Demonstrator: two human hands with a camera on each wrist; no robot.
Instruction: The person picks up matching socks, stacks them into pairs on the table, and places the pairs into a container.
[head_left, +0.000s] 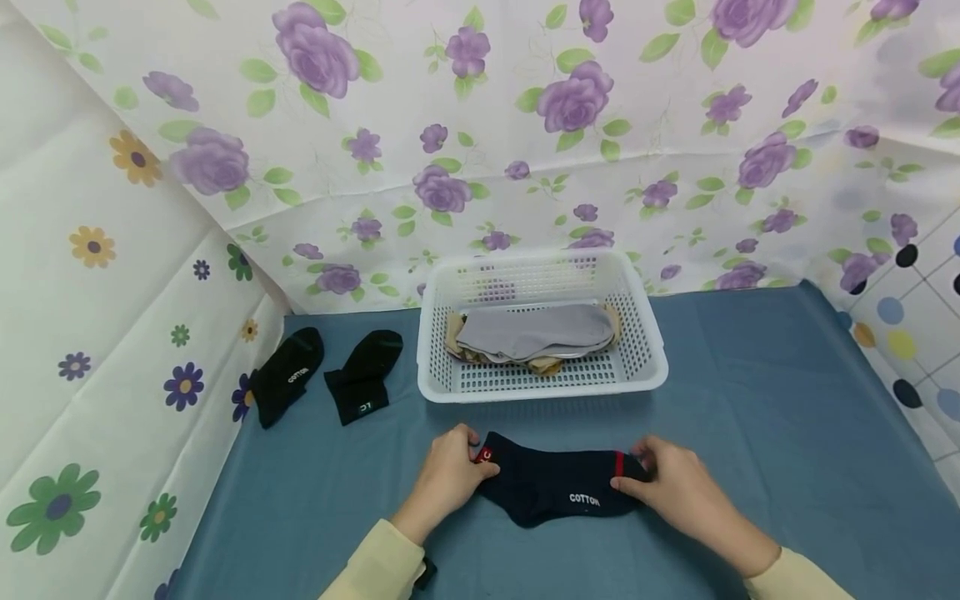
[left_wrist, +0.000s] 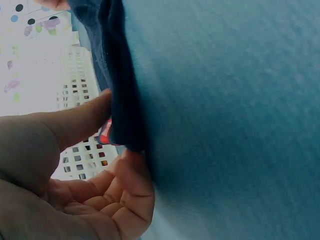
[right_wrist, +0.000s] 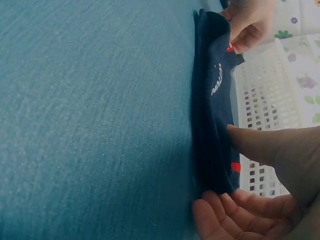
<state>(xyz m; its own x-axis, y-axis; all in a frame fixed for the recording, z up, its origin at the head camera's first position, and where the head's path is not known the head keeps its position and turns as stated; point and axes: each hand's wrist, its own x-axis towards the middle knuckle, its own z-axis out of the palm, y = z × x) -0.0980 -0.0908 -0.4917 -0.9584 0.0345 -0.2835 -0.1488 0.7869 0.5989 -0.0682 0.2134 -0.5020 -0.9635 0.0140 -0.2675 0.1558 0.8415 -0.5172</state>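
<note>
A navy sock (head_left: pixel 555 483) with red bands and white "COTTON" lettering lies stretched sideways between both hands, in front of the basket. My left hand (head_left: pixel 448 471) pinches its cuff end by the red label, thumb on top. At the other end, my right hand (head_left: pixel 678 487) pinches the toe beside the red stripe. In the left wrist view the sock (left_wrist: pixel 117 75) runs away from the thumb and curled fingers. The right wrist view shows the sock's (right_wrist: pixel 212 110) folded edge along the cloth, with the right thumb over it and the fingertips at its end.
Behind the sock stands a white perforated basket (head_left: pixel 543 392) with grey socks (head_left: pixel 536 329) and tan ones inside. Two black socks (head_left: pixel 288 375) (head_left: pixel 365 375) lie at the left on the blue cloth (head_left: pixel 300 508). Flowered sheets (head_left: pixel 450 108) hang behind and at the left.
</note>
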